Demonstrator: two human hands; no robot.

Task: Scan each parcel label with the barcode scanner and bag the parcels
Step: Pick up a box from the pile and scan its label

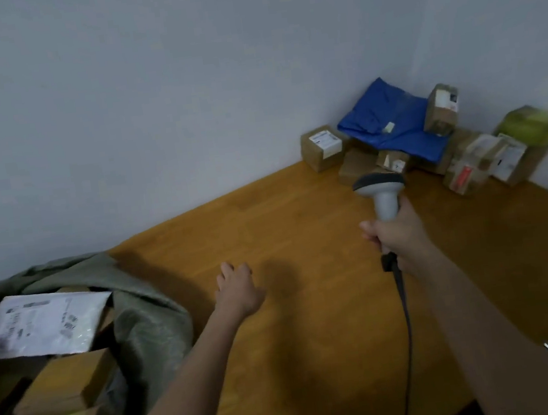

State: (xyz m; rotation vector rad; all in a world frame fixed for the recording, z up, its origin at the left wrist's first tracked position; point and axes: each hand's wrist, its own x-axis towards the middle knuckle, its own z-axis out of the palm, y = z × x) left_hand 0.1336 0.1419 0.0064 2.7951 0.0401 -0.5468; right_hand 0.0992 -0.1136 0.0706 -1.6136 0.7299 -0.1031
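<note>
Right grip: fingers curled round the barcode scanner handle, head aimed far.
Left grip: loose, holding nothing, above the desk.
Parcels: piled far right.
Bag: near left, holding parcels.

Legible text: none; every printed mark is blurred beyond reading.
White mailer, lower left, in the grey-green sack: label with dark print, unreadable.
Small carton, right of centre by the wall: white label with a dark bar, characters not resolvable.
Tilted carton, upper right, on the blue bag: white label with a red mark, unreadable.
Cartons at far right: white labels and one red sticker, unreadable.
Small box above the scanner head: pale label, unreadable.
</note>
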